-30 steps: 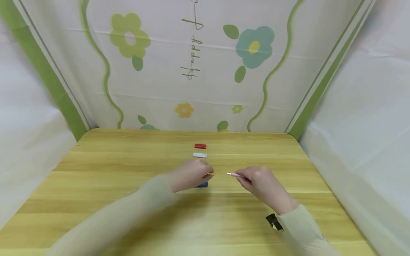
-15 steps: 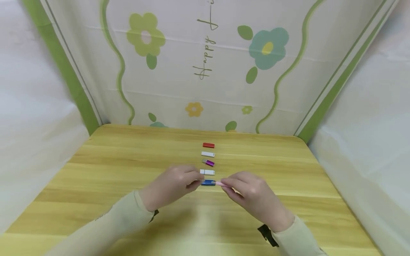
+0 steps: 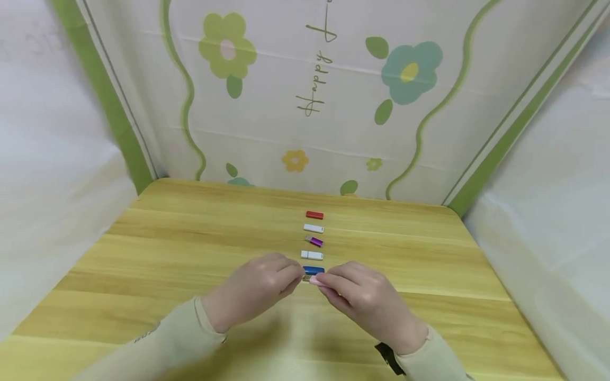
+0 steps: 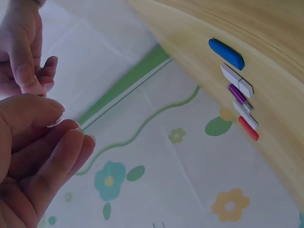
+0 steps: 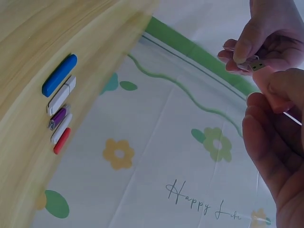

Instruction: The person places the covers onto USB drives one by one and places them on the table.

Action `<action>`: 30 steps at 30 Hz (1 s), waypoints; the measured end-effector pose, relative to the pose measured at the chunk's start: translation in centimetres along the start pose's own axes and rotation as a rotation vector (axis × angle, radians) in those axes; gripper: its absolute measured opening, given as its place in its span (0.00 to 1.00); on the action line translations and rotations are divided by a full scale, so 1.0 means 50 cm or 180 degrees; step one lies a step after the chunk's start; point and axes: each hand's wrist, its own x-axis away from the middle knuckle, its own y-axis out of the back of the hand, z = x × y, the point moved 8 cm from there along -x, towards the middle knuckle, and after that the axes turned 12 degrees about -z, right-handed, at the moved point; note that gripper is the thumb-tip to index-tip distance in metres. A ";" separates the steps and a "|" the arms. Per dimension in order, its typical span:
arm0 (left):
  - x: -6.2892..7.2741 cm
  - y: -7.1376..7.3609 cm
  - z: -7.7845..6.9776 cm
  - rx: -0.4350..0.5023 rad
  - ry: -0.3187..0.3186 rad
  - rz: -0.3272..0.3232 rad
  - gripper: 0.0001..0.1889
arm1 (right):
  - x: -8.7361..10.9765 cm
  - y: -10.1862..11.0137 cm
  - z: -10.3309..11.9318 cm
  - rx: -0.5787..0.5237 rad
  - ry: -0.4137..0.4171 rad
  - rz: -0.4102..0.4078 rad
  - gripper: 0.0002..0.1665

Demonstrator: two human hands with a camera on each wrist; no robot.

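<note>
My right hand (image 3: 367, 296) pinches a pink USB stick (image 5: 270, 85) between thumb and fingers. The stick's bare metal plug (image 5: 257, 65) points at my left hand (image 3: 257, 286). Between the left thumb and fingertips is a small clear piece (image 5: 245, 63) that looks like a cap; its edge meets the plug in the right wrist view. Both hands are raised close together, near the blue USB stick (image 3: 313, 270) in the head view. Left fingers hide most of the clear piece, and in the left wrist view the pink stick is largely covered by the hands.
Beyond the blue stick, a row runs away across the wooden table (image 3: 214, 227): a white stick with a cap line (image 3: 312, 255), a purple stick (image 3: 315, 242), a plain white stick (image 3: 313, 228) and a red stick (image 3: 314, 215). A flower-printed cloth (image 3: 267, 116) hangs behind.
The two hands have come together, lower and nearer the body, bringing the pink stick's plug to the left fingertips. The view has shifted, and the row of sticks is uncovered.
</note>
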 end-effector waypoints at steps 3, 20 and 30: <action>-0.001 0.003 -0.006 -0.0002 0.0004 0.0010 0.12 | -0.002 0.001 0.004 0.0038 0.0046 -0.0038 0.13; 0.001 0.015 -0.012 0.0140 0.0123 -0.0088 0.02 | 0.000 0.000 0.005 0.0108 0.0018 0.0010 0.14; -0.005 0.013 -0.025 -0.0175 -0.0175 -0.0011 0.05 | 0.003 -0.009 0.006 0.0193 0.0058 0.0067 0.15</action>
